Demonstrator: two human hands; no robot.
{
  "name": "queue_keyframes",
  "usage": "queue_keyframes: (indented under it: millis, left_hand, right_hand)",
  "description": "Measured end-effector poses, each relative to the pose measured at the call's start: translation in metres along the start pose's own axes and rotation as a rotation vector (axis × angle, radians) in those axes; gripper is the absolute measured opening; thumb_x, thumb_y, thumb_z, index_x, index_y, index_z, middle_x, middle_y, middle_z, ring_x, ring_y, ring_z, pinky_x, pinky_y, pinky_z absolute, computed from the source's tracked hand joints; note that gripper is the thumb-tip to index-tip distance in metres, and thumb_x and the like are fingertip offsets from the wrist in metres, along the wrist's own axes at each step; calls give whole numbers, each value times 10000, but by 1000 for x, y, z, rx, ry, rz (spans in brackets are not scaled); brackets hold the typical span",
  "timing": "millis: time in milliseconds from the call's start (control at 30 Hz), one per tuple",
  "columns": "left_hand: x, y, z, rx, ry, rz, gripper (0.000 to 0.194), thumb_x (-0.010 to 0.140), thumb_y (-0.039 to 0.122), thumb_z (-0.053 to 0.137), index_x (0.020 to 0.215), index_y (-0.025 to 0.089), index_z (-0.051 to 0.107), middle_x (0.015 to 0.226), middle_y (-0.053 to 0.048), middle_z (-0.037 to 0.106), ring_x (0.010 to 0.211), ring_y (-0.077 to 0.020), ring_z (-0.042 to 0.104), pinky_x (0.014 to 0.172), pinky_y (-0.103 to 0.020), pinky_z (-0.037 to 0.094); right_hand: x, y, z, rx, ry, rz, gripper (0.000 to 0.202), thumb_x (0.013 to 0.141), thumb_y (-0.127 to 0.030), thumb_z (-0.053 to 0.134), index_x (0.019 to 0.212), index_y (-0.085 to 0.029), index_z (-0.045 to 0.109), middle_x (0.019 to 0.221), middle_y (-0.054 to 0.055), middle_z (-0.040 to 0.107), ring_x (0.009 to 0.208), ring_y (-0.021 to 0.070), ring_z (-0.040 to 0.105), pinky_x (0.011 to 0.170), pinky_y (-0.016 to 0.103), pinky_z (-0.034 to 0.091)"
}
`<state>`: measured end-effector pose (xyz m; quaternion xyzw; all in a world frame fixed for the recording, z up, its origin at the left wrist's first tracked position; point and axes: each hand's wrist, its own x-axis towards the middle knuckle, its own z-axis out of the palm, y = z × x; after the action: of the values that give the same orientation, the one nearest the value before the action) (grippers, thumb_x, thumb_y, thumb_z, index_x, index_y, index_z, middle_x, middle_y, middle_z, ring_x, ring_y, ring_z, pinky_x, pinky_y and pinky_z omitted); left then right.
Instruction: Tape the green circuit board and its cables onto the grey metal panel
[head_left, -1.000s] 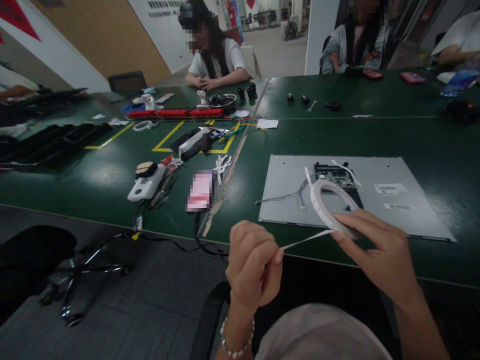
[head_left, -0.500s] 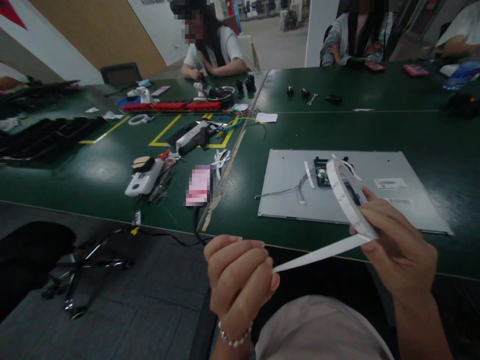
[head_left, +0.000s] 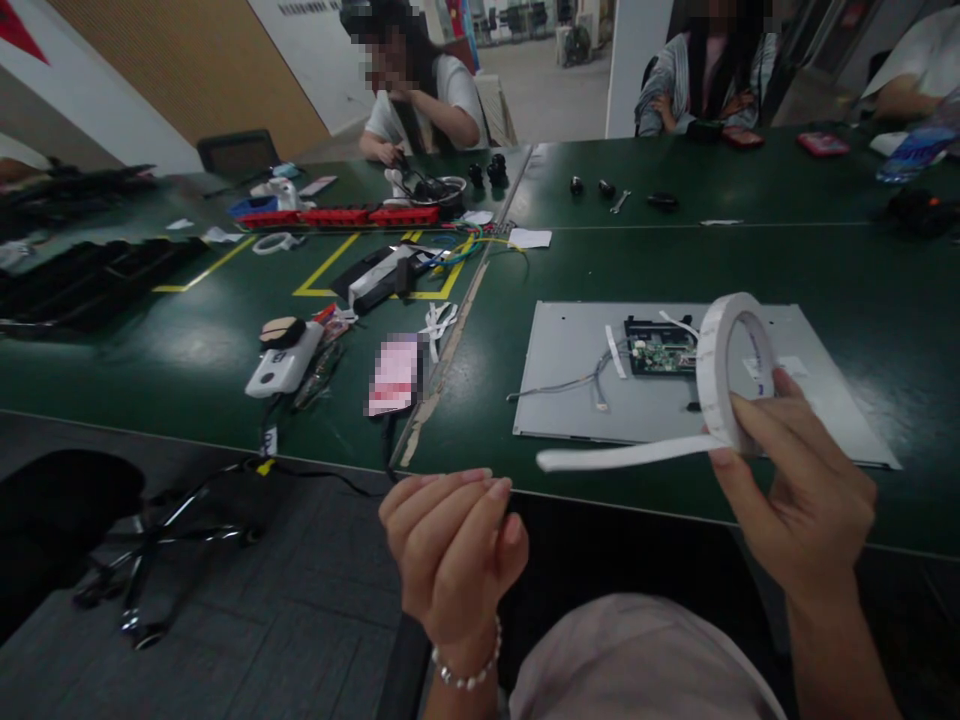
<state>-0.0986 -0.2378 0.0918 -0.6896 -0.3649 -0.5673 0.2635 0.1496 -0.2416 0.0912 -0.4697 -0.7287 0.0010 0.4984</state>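
In the head view, my right hand (head_left: 799,480) pinches a roll of white double-sided tape (head_left: 716,365) by its lower edge and holds it upright. A loose strip of tape (head_left: 626,454) sticks out leftward from the roll, its end free in the air. My left hand (head_left: 457,555) is closed with curled fingers, apart from the strip, and nothing shows in it. Behind the roll lies a flat grey metal panel (head_left: 562,400) bearing a black-framed green circuit board (head_left: 660,356), with grey cables (head_left: 559,385) running left and small white tape pieces (head_left: 616,352) on it.
A phone with a pink screen (head_left: 395,373) and white strips (head_left: 439,325) lie left of the panel. Further left is a white device (head_left: 285,360) with a cable. Tools, red bins (head_left: 330,216) and a bottle (head_left: 915,150) stand farther back. People sit across the table.
The tape's end has come free of my left hand, which has moved left and slightly down. My right hand has turned the roll more upright, and the strip has swung up.
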Motion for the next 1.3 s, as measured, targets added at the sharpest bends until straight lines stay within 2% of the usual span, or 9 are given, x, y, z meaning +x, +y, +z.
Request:
queue_keyframes:
  millis: [100, 200, 333, 467, 567, 667, 833, 1033, 1300]
  left_hand:
    - [-1, 0, -1, 29, 28, -103, 159, 871, 247, 568, 999, 178, 629, 800, -53, 615, 766, -195, 625, 711, -361, 495]
    - [4, 16, 2, 22, 18, -42, 187, 854, 211, 576, 1034, 176, 616, 835, -54, 621, 819, -189, 620, 742, -344, 505]
    - [14, 48, 18, -4, -282, 57, 188, 841, 141, 593, 1017, 201, 619, 934, -32, 678, 948, -158, 627, 937, -338, 466]
    - [15, 60, 40, 20, -596, -34, 178, 890, 193, 541, 1059, 158, 586, 1046, -65, 680, 1123, -202, 585, 1105, -460, 311]
    - [8, 59, 48, 19, -742, -77, 160, 914, 187, 495, 1047, 147, 573, 965, -55, 686, 1066, -190, 608, 1123, -472, 283]
    - [1, 61, 47, -10, -755, -75, 116, 908, 150, 489, 992, 148, 569, 851, -28, 677, 901, -158, 637, 1098, -425, 331]
    - [-5, 63, 45, -5, -898, -71, 116, 873, 71, 468, 863, 163, 537, 698, 5, 605, 678, -152, 584, 916, -364, 457]
    - [-7, 63, 45, -34, -843, -47, 159, 864, 111, 452, 732, 190, 491, 601, 19, 537, 540, -156, 494, 545, -301, 351]
    - [-15, 64, 46, -124, -669, -127, 238, 838, 109, 436, 615, 190, 453, 505, 32, 474, 466, -117, 406, 503, -291, 260]
  right_hand:
    - [-1, 7, 2, -160, -14, -51, 638, 791, -97, 611, 1385, -282, 470, 918, 52, 589, 880, 210, 553, 1080, 565, 291]
    - [0, 8, 5, -288, -72, -99, 562, 805, -133, 621, 1345, -224, 494, 901, 62, 612, 852, 201, 556, 1084, 570, 274]
    - [3, 4, 11, -352, -113, -172, 402, 835, -170, 619, 1233, -174, 562, 890, 52, 648, 805, 168, 573, 1078, 541, 299]
    - [2, 0, 14, -335, -171, -194, 328, 855, -181, 606, 1181, -148, 586, 897, 48, 664, 818, 159, 578, 1068, 527, 316]
    - [-1, 0, 15, -326, -215, -187, 325, 860, -172, 594, 1183, -139, 585, 898, 44, 666, 832, 162, 575, 1070, 533, 308]
    - [-4, 0, 18, -326, -261, -185, 312, 870, -163, 571, 1180, -132, 585, 900, 43, 664, 847, 168, 572, 1086, 552, 272]
    - [-7, 1, 21, -310, -315, -185, 288, 904, -186, 517, 1182, -148, 583, 919, 46, 660, 858, 176, 564, 1095, 559, 244]
    - [-12, -3, 20, -262, -369, -144, 340, 928, -180, 455, 1258, -141, 530, 971, 63, 642, 919, 192, 554, 1097, 571, 224]
    - [-22, -3, 23, -127, -376, -139, 443, 916, -148, 443, 1359, -177, 438, 1032, 70, 621, 950, 190, 541, 1085, 592, 220]
